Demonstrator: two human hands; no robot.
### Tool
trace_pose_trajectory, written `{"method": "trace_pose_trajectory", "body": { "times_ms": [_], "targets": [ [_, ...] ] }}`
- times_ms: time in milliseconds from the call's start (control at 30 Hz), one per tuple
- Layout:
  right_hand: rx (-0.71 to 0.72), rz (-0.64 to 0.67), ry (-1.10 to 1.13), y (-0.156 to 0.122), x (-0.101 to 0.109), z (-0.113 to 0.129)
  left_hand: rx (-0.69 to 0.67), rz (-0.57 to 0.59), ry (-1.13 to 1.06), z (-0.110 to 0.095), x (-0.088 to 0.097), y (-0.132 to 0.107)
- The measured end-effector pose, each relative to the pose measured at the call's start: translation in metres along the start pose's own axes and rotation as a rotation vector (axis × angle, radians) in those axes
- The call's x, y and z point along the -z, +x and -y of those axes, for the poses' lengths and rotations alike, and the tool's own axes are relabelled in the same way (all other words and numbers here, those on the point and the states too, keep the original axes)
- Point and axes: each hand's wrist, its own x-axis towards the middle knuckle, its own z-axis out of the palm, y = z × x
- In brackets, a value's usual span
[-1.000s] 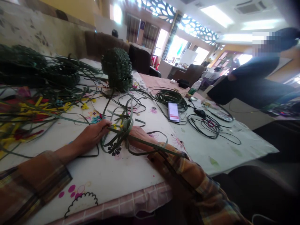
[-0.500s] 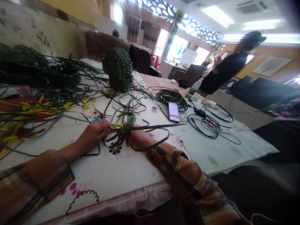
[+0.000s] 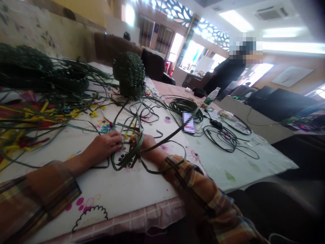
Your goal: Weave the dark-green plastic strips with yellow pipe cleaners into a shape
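My left hand [image 3: 105, 144] and my right hand [image 3: 146, 144] rest on a white flowered tablecloth [image 3: 122, 183] and meet over a small bundle of dark green weaving strips [image 3: 132, 142]. Both hands are closed on the strips, fingers pinched where the strips cross. Long loose ends loop out from the bundle toward me and off to the right. A finished woven green dome-shaped piece [image 3: 130, 74] stands upright farther back on the table.
A heap of green woven work and loose strips [image 3: 43, 76] lies at the far left, with yellow and red strips [image 3: 27, 118] below it. A coil of green strip [image 3: 184, 105], a phone [image 3: 188, 122], black cables [image 3: 223, 135] and a bottle [image 3: 210, 96] lie to the right. A person in dark clothes [image 3: 225, 74] stands beyond.
My right hand has moved in closer to my left over the bundle, and the long strip end has swung up to the right. The person in the background has walked leftward.
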Motion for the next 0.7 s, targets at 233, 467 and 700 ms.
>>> {"method": "trace_pose_trajectory", "body": {
  "times_ms": [233,467,700],
  "targets": [
    [0.02,-0.191,0.381,0.002,-0.001,-0.01,0.007,0.041,0.042,-0.003,0.002,0.0],
    [-0.227,-0.301,0.856,-0.001,0.005,-0.018,0.006,0.049,0.086,0.0,0.001,-0.001],
    [-0.322,-0.349,1.076,-0.006,0.02,-0.017,0.03,0.059,0.177,0.007,-0.004,-0.006]
  ]
}}
